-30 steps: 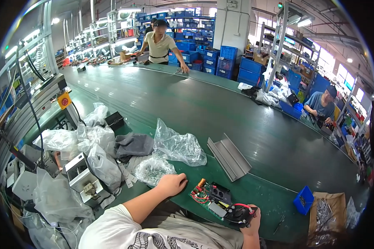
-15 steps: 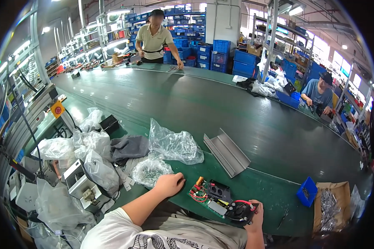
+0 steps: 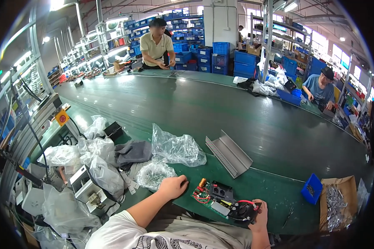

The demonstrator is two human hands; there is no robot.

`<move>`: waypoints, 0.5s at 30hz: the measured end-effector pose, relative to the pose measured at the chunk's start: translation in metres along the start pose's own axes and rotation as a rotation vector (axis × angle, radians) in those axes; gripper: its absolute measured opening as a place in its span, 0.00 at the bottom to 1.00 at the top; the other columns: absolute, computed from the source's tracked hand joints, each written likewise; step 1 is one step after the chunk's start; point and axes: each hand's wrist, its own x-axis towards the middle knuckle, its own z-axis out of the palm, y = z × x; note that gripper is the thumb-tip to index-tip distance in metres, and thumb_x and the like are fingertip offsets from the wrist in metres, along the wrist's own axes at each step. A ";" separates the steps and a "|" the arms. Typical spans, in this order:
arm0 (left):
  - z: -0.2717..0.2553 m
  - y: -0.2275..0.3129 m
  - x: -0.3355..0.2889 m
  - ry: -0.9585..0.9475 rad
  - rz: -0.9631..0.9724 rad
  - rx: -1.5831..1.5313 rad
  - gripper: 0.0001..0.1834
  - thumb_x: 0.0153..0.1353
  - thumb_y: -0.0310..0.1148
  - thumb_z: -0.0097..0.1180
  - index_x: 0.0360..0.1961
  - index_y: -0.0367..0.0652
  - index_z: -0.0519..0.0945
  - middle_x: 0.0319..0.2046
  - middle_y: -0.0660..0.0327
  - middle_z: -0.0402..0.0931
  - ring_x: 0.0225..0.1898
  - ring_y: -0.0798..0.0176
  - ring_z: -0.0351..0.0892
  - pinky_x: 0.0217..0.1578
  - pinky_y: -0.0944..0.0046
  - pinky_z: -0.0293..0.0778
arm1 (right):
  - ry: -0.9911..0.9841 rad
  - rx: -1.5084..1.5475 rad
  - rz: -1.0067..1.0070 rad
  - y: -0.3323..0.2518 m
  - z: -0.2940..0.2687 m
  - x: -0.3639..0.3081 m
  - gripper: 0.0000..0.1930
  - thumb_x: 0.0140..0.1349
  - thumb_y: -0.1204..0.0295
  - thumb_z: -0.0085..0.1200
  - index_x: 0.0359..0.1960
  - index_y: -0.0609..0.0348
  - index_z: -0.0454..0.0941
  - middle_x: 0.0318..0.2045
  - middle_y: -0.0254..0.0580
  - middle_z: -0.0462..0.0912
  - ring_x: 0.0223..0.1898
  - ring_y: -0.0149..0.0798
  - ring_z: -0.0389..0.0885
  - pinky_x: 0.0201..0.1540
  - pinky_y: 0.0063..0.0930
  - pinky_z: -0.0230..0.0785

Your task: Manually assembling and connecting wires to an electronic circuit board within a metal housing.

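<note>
My left hand [image 3: 173, 187] rests on the near edge of the green table with its fingers curled in, and nothing shows in it. Close beside it lies a clear bag of small metal parts [image 3: 154, 175]. At the right, my right hand [image 3: 259, 218] grips the black fan end of a circuit board assembly [image 3: 220, 206]. The board lies flat near the table edge, with a black housing, coloured components and red wires on top. Beyond it sits a grey metal channel [image 3: 229, 154], open side up.
A larger clear plastic bag [image 3: 176, 146], dark grey cloth [image 3: 133, 152] and white bags [image 3: 62, 155] crowd the left. A small blue bin [image 3: 311, 189], tweezers [image 3: 288, 216] and a cardboard box of metal parts [image 3: 348, 195] stand right. Two co-workers are across the dark belt [image 3: 187, 108].
My view has shifted slightly, while both my hands and the board stay in place on the table. Across the belt, the standing co-worker has brought both hands together.
</note>
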 end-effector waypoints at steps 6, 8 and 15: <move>-0.006 0.006 0.000 -0.024 -0.011 0.030 0.12 0.67 0.44 0.56 0.40 0.47 0.79 0.27 0.51 0.83 0.30 0.43 0.84 0.32 0.45 0.78 | -0.027 -0.070 -0.100 0.013 0.002 0.002 0.29 0.38 0.72 0.69 0.47 0.55 0.74 0.44 0.43 0.79 0.51 0.51 0.75 0.57 0.40 0.69; -0.005 0.006 0.002 -0.029 -0.007 0.032 0.12 0.67 0.44 0.55 0.40 0.47 0.79 0.26 0.51 0.83 0.30 0.43 0.84 0.32 0.45 0.77 | 0.033 0.025 0.005 0.020 0.007 -0.001 0.27 0.40 0.70 0.68 0.46 0.55 0.75 0.44 0.43 0.79 0.52 0.52 0.75 0.57 0.40 0.69; 0.001 0.000 -0.002 -0.004 0.004 0.051 0.12 0.67 0.44 0.56 0.39 0.47 0.79 0.26 0.51 0.82 0.29 0.43 0.83 0.31 0.45 0.77 | 0.017 -0.107 -0.157 0.010 0.001 0.003 0.25 0.41 0.69 0.68 0.45 0.56 0.75 0.45 0.44 0.79 0.53 0.53 0.75 0.57 0.41 0.69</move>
